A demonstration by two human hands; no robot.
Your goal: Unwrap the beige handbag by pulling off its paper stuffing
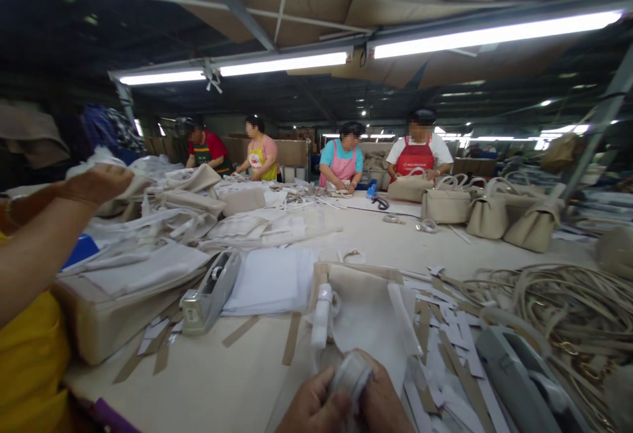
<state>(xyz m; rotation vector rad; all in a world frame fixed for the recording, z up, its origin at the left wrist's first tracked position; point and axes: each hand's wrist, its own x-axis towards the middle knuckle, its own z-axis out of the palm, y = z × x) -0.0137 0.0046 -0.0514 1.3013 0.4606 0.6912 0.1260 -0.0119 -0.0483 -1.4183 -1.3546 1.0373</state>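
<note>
Low in the middle of the head view, my left hand and my right hand are closed around a bundle in translucent white wrap. What is inside the wrap cannot be made out. Just beyond my hands lies a beige bag with a pale sheet over it. A white-wrapped strap or handle rests along the bag's left side.
Grey tape dispensers stand at left and lower right. White sheets, paper strips and coiled beige straps surround the bag. A neighbour's arm reaches in from the left. Handbags and several people are across the table.
</note>
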